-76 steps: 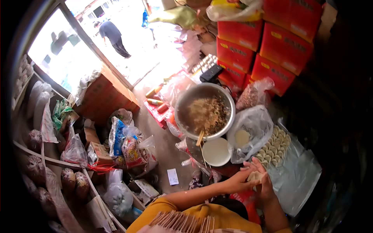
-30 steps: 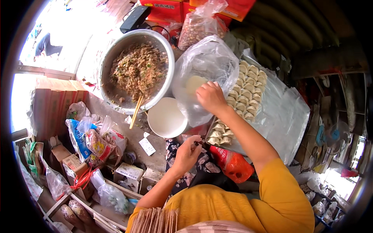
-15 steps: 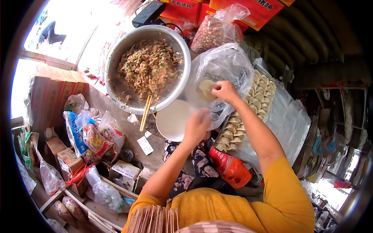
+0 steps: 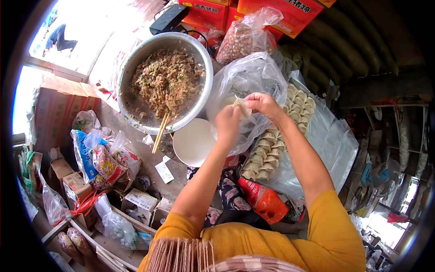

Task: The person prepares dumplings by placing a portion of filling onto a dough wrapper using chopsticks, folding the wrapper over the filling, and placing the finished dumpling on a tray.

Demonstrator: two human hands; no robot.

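Observation:
My left hand [image 4: 228, 119] and my right hand [image 4: 263, 105] meet over a clear plastic bag [image 4: 253, 72], both gripping a round pale dough wrapper [image 4: 242, 106]. To their left sits a large metal basin [image 4: 203, 97] of minced filling [image 4: 163, 79], with wooden chopsticks [image 4: 161, 133] resting on its near rim. A white bowl [image 4: 192, 143] stands just below the bag. Right of my hands, rows of pleated dumplings [image 4: 297, 115] lie on a sheet covered in silvery plastic [image 4: 325, 154].
Red cartons [image 4: 272, 16], a black device [image 4: 167, 20] and a bag of peanuts [image 4: 244, 43] sit at the back. Packed bags [image 4: 106, 161] and boxes [image 4: 63, 109] line the left side. A person in dark trousers [image 4: 61, 38] is outside the doorway.
My right hand reached into the bag and has taken hold of a wrapper. My left hand has risen from lap height to join it on the wrapper. The view has swung round since the oldest frame.

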